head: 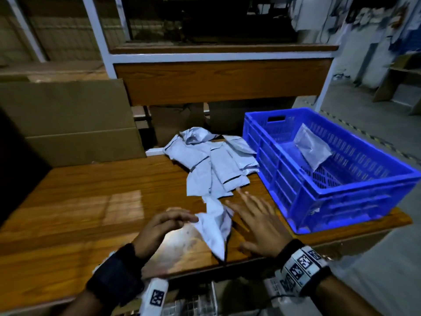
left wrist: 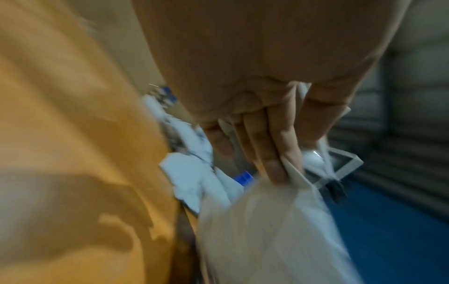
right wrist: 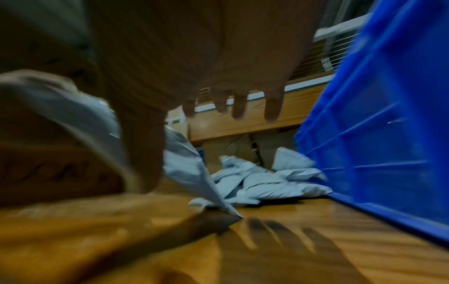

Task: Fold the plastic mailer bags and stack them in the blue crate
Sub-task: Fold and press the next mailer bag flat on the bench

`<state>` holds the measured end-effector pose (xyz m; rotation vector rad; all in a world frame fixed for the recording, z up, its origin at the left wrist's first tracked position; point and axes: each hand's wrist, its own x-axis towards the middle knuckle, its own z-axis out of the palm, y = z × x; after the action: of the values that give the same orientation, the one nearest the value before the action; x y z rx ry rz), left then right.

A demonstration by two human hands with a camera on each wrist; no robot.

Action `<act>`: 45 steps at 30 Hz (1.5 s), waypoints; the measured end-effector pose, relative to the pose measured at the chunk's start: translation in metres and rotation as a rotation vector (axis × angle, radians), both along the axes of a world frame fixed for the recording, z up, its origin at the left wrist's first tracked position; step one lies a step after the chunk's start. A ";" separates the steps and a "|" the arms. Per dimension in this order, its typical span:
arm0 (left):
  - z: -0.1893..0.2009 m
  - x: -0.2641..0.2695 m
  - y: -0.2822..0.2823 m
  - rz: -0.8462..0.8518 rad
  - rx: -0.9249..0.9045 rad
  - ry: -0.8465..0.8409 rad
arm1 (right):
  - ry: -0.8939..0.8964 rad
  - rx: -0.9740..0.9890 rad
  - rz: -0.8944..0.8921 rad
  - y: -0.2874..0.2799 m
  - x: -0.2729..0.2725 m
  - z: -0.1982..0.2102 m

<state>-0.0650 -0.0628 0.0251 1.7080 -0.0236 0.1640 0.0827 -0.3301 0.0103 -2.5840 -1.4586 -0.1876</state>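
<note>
Head view: your left hand (head: 162, 226) pinches a mailer bag (head: 214, 229) on the wooden table (head: 79, 208); your right hand (head: 257, 222) hovers flat, fingers spread; loose bags (head: 209, 160) lie beside the blue crate (head: 341, 197), one folded bag (head: 311, 149) inside. Left wrist view: fingers (left wrist: 274, 153) clamp the bag's edge. Right wrist view: fingers (right wrist: 272, 107) extended, holding nothing.

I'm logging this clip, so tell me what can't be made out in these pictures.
- Left hand holding the mailer bag: left wrist view is motion-blurred, so the bag's fold state is unclear.
- Pile of mailers: overlapping, count unclear in the head view.
- Blue crate: cut off by the right wrist view's edge.
</note>
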 end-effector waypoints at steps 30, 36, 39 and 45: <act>-0.097 -0.017 -0.028 -0.014 1.304 0.284 | -0.081 -0.041 -0.146 0.080 -0.057 -0.063; -0.104 -0.011 -0.030 0.052 1.006 0.227 | -0.031 -0.016 -0.095 0.091 -0.071 -0.072; -0.101 -0.012 -0.028 0.091 1.162 0.262 | 0.058 -0.089 -0.106 0.090 -0.073 -0.086; -0.101 -0.014 -0.035 0.158 1.303 0.283 | 0.010 -0.112 -0.018 0.077 -0.051 -0.091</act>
<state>-0.0788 -0.0981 -0.0754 3.0227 0.2706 -0.0009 0.0320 -0.2526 -0.0803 -2.6822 -1.4832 -0.0980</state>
